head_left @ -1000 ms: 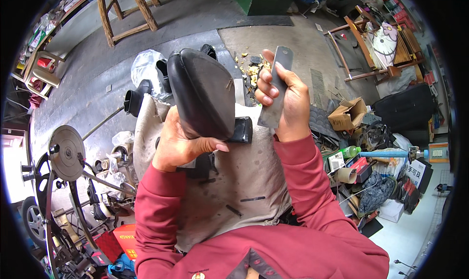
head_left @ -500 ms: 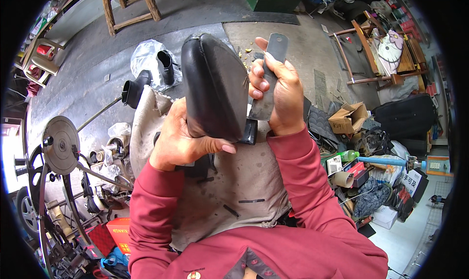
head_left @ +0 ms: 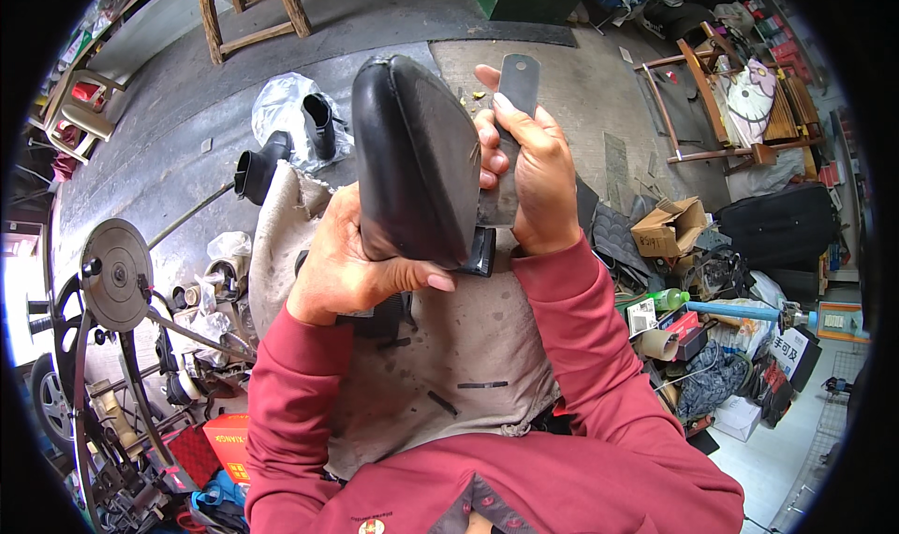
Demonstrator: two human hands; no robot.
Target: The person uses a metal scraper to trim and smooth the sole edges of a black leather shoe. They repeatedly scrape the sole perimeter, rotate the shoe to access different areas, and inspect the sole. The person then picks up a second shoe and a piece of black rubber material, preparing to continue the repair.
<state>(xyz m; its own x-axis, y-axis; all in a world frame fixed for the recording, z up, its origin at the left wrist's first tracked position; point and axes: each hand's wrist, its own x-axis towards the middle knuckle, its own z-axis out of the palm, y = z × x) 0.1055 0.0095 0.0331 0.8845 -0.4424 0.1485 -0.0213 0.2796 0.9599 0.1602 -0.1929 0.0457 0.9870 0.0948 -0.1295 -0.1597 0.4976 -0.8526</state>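
Over my lap, a black leather shoe (head_left: pixel 398 160) stands toe up, its sole turned toward my right. My left hand (head_left: pixel 342 263) is wrapped round its lower part, thumb lying across the front. My right hand (head_left: pixel 541 178) grips a flat metal blade (head_left: pixel 520 80) with a hole at its top end, like a shoemaker's knife. The blade's lower end is close beside the sole, above a black heel (head_left: pixel 480 253); whether it touches cannot be made out. A beige cloth (head_left: pixel 468 337) covers my lap, with a thin black strip (head_left: pixel 482 384) and other scraps on it.
A pair of black boots (head_left: pixel 320 127) lies beyond the cloth, partly on clear plastic. On the left stands a machine with a round wheel (head_left: pixel 118 274). At right are a cardboard box (head_left: pixel 670 227), a green bottle (head_left: pixel 669 299) and mixed clutter. A wooden chair (head_left: pixel 726 113) lies farther off.
My right hand has shifted slightly left and away from me with the blade, nearer the sole. The shoe's toe has tipped a little farther away. Both grips stay the same.
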